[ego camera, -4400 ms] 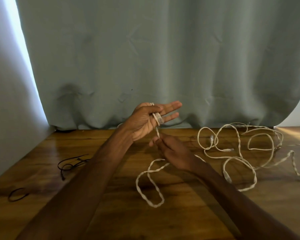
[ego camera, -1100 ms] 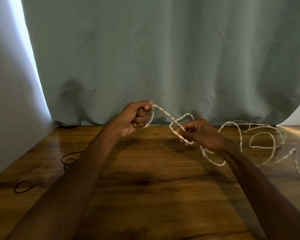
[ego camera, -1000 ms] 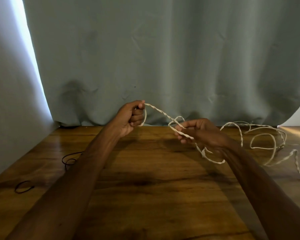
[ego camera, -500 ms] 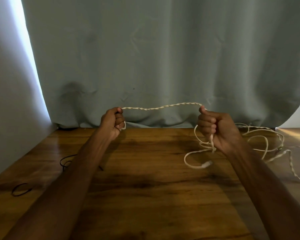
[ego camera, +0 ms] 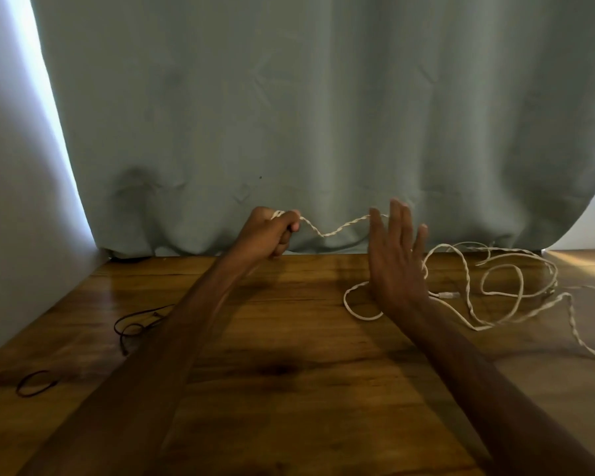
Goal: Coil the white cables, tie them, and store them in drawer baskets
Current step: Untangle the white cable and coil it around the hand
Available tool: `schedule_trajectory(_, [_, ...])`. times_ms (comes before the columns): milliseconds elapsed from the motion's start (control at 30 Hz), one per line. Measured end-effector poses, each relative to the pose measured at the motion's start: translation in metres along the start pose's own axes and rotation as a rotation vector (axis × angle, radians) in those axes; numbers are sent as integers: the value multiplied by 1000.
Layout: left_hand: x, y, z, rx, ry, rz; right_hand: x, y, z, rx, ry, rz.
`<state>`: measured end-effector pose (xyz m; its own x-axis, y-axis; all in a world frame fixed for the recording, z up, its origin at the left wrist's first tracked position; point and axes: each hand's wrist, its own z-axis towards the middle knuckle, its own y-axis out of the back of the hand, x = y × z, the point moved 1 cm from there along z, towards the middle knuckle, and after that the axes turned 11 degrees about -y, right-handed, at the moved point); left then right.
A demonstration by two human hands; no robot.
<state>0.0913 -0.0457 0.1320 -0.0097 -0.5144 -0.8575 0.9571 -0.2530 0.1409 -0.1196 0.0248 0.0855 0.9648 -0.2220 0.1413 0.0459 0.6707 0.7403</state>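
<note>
White cable [ego camera: 334, 231] is held at one end by the left hand [ego camera: 268, 233], which is raised above the far part of the desk [ego camera: 289, 372]. Its fingers [ego camera: 285, 237] are curled tightly round the cable, and a few turns of it are seen at the top of the fist. From the fist the twisted cable is carried to the right in a shallow sag, clear of the desk, as far as the right hand [ego camera: 397, 269].

The right hand is held upright with its back toward the camera. Its fingers [ego camera: 397, 221] are kept straight and slightly spread, and nothing is gripped by them. The cable is seen to reach the forefinger and to pass behind the hand; whether it is touched there cannot be told.

Beyond the right hand, the rest of the cable is spread in loose, overlapping loops on the far right of the desk. One loop lies just left of the right wrist and a long strand trails toward the right edge. A small pale plug [ego camera: 448, 294] is seen among the loops.

On the left of the desk a thin black cord [ego camera: 134, 326] is laid in a tangle, and nearer the camera a small black loop [ego camera: 35, 383] lies apart from it. A grey-green curtain [ego camera: 323, 115] is hung behind the desk.
</note>
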Motion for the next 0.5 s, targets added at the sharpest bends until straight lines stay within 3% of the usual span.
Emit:
schedule_trajectory(133, [-18, -19, -5, 216, -14, 93, 22, -2, -1, -98, 247, -67])
schedule_trajectory(333, [-23, -21, -11, 360, 43, -4, 22, 5, 3, -123, 289, 224])
schedule_trajectory(500, [-30, -28, -17, 561, 208, -181, 15, 15, 4, -146, 257, 357])
